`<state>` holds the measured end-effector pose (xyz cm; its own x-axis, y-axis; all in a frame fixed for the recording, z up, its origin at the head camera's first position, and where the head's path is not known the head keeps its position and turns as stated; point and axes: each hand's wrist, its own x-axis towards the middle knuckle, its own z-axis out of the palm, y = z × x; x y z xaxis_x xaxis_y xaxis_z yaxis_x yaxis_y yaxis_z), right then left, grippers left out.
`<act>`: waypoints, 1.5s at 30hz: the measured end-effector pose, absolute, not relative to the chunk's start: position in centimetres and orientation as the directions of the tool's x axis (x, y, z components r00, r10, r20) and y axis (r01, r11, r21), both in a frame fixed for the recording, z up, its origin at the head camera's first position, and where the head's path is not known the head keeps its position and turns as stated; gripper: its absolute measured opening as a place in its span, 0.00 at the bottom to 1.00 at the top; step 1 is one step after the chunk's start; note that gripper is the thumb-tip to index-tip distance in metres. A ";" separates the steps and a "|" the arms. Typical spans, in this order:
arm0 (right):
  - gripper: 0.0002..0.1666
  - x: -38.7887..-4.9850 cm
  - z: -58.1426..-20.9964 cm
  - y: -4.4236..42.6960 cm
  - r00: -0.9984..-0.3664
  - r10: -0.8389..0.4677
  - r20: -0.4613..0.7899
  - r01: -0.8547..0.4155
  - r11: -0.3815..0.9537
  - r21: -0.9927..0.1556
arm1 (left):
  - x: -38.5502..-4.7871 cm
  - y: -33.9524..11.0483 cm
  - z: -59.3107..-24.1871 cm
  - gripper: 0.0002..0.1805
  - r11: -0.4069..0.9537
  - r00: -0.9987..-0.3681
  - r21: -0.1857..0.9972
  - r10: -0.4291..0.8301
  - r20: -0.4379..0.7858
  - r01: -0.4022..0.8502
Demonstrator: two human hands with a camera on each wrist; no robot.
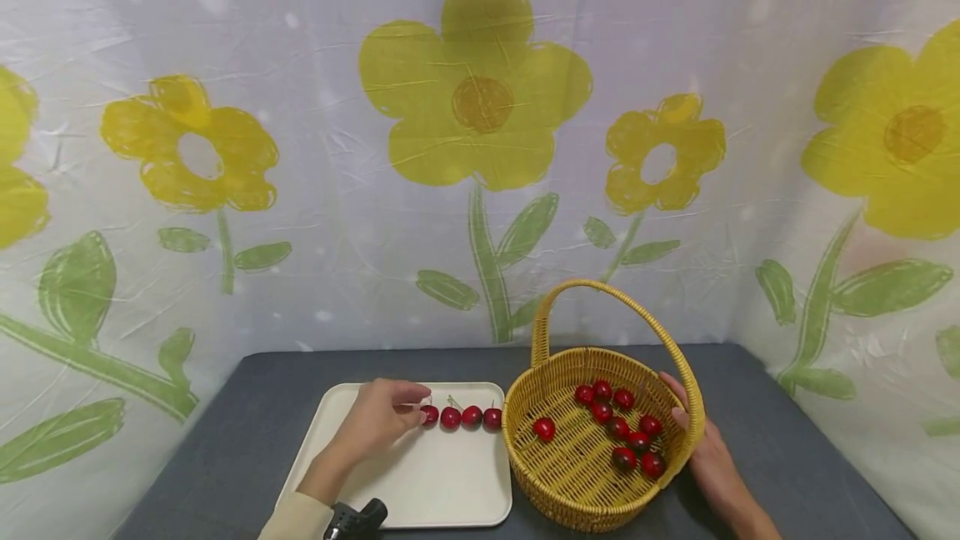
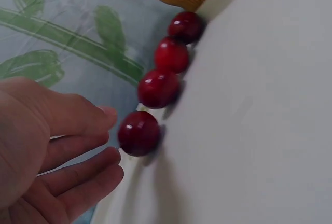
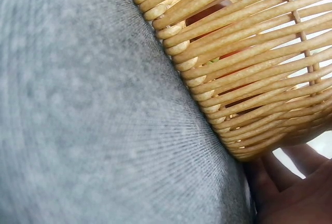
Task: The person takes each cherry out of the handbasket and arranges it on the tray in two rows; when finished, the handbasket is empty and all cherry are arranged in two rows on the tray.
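Observation:
Four red cherries (image 1: 472, 417) stand in a row near the far edge of the cream tray (image 1: 450, 482). Beside the leftmost cherry (image 2: 139, 134) is my left hand (image 1: 378, 419), its fingers loosely bent and apart, with a narrow gap to the cherry in the left wrist view. Nothing shows between those fingers. My right hand (image 1: 712, 461) rests against the right side of the yellow wicker basket (image 1: 551, 490), fingertips by the rim under the handle. In the right wrist view its fingers (image 3: 285, 169) lie partly behind the basket wall (image 3: 249, 79).
Several cherries (image 1: 602, 412) lie inside the basket, mostly toward its right, with one (image 1: 544, 429) apart on the left. The basket stands against the tray's right edge, its tall handle (image 1: 622, 294) upright. A dark grey table (image 1: 225, 457) meets a flowered curtain (image 1: 337, 273) behind.

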<state>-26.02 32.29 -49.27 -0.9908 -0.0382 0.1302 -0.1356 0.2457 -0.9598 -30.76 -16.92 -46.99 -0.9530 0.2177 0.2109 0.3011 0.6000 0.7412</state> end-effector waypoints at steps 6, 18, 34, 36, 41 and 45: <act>0.35 -25.9 -49.4 32.4 -0.991 -0.029 0.134 -0.137 0.244 -0.960 | -30.5 -16.9 -45.3 0.19 0.446 -0.952 0.850 0.242 0.189 0.282; 0.35 -26.1 -49.4 32.4 -0.990 -0.038 0.133 -0.138 0.238 -0.961 | -28.2 -12.3 -41.1 0.24 0.069 -0.810 0.967 0.562 0.166 0.246; 0.34 -26.0 -49.6 32.4 -0.982 -0.043 0.181 -0.186 0.233 -0.954 | -27.0 2.0 -41.8 0.19 0.041 -0.707 0.960 0.685 0.176 0.278; 0.35 -25.9 -49.6 32.4 -0.984 -0.042 0.174 -0.179 0.239 -0.954 | -26.9 3.4 -42.0 0.19 0.108 -0.726 0.935 0.662 0.185 0.337; 0.34 -26.0 -49.5 32.4 -0.984 -0.039 0.176 -0.180 0.256 -0.950 | -26.7 6.4 -42.3 0.20 0.364 -0.727 0.751 0.652 0.217 0.551; 0.34 -26.0 -49.5 32.4 -0.984 -0.039 0.175 -0.179 0.260 -0.949 | -26.6 8.1 -42.6 0.21 0.536 -0.735 0.566 0.648 0.200 0.626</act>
<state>-25.98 32.42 -49.53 -0.9838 -0.0390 0.1749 -0.1790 0.2602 -0.9488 -26.58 8.13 -42.65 -0.7352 0.6477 0.1998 0.6263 0.5365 0.5656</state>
